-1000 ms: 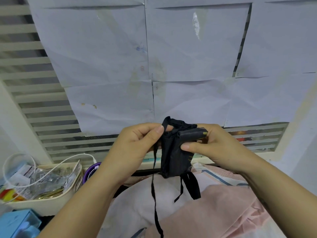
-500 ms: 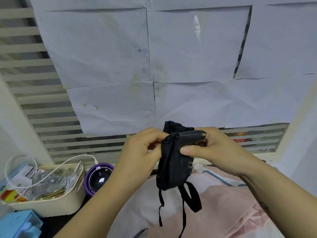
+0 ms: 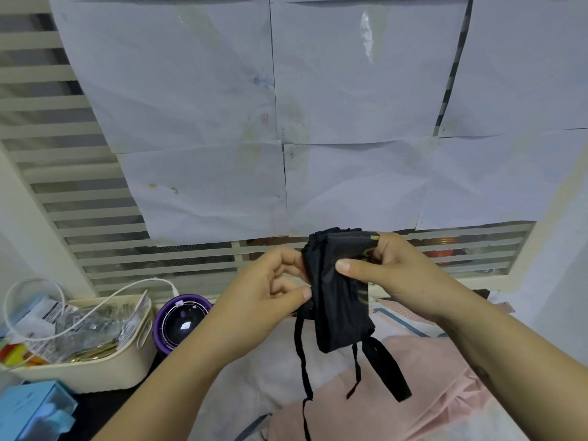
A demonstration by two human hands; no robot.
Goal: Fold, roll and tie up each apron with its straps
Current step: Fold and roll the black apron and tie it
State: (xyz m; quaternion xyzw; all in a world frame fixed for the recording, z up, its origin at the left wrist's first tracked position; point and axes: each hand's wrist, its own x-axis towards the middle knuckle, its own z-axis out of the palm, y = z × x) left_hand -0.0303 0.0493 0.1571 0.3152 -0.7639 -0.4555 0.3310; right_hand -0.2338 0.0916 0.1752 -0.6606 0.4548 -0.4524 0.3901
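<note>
Gripping the soft, light black rolled fabric apron (image 3: 340,300) mid-roll in my right hand (image 3: 401,275), left hand (image 3: 270,289) pinching its thin black strap (image 3: 300,345) at the left edge; probably unrolls if loosened

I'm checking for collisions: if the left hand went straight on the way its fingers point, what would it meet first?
The left hand points rightward into the rolled black apron, whose edge it pinches; beyond it, probably the right hand gripping the roll.
</note>
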